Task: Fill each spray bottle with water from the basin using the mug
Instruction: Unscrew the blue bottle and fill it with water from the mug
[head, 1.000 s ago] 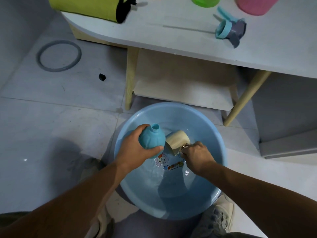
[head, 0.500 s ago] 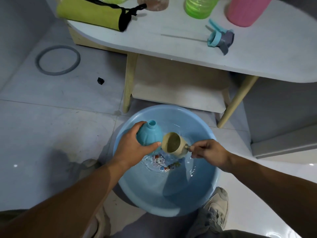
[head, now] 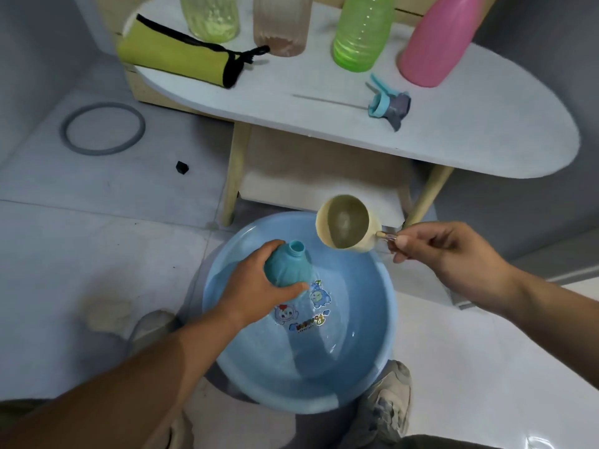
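Left hand [head: 256, 288] is gripping bottle [head: 287, 267]; right hand [head: 453, 254], pinching mug [head: 343, 225], is lifting it from basin [head: 343, 364] at 1 o'clock for pouring.

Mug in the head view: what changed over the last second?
The right hand raised the mug out of the basin, from beside the teal bottle to above the far rim, apart from the bottle; it now pinches the handle. The left hand still grips the bottle over the basin, which stayed put.
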